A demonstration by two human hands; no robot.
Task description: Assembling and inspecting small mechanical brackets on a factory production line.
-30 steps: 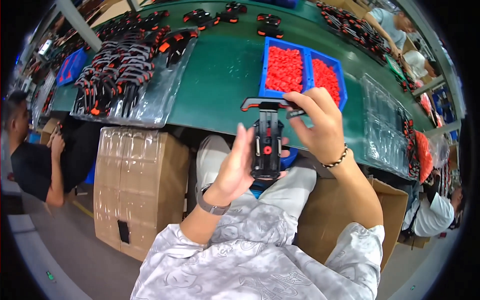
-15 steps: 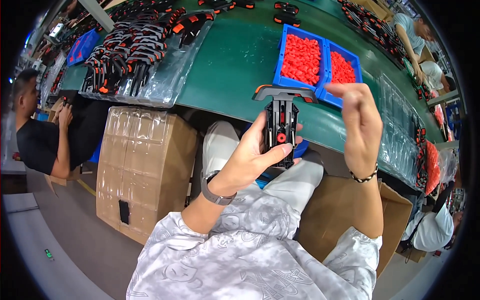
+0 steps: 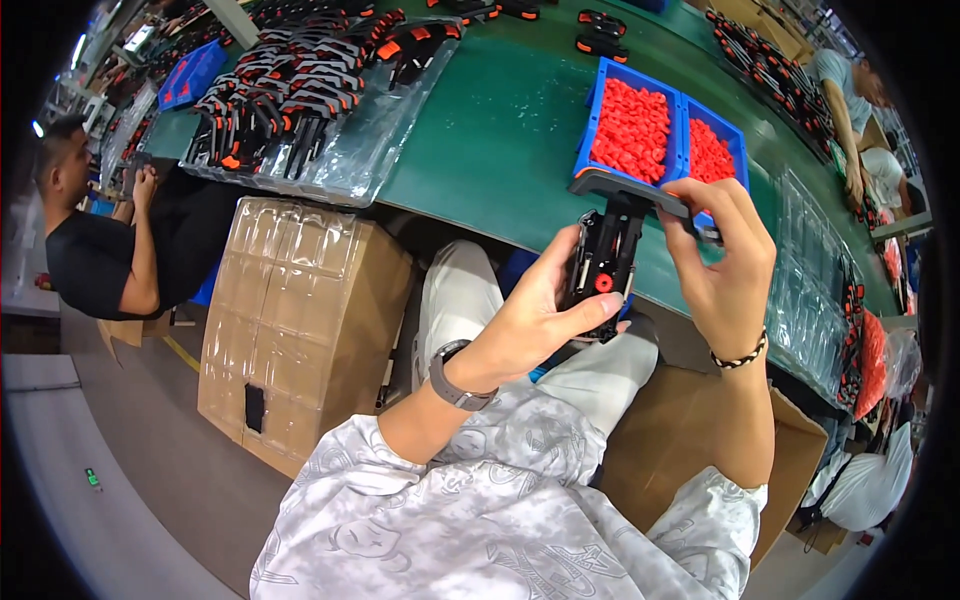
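Observation:
In my left hand (image 3: 530, 325) is a black plastic device (image 3: 613, 250), its long open body tilted up to the right. A small red toothed wheel (image 3: 604, 283) sits inside the body near my left thumb. Across the top of the device runs a grey and black crossbar (image 3: 628, 188), shaped like a wide T. My right hand (image 3: 735, 265) pinches the right end of this crossbar between thumb and fingers. Just beyond the crossbar stand two blue bins, a left bin (image 3: 587, 135) and a right bin (image 3: 742, 165), both filled with small red plastic parts (image 3: 630, 125).
A green table (image 3: 470, 140) stretches ahead. Many black, grey and orange devices (image 3: 300, 90) lie in clear plastic trays (image 3: 350, 170) at the left. A tray-topped cardboard box (image 3: 330, 320) stands left of my legs, an open carton (image 3: 680, 440) at right. Co-workers sit on both sides.
My right hand has come down from its raised position and closed on the crossbar's right end. The device now tilts to the right in my left hand.

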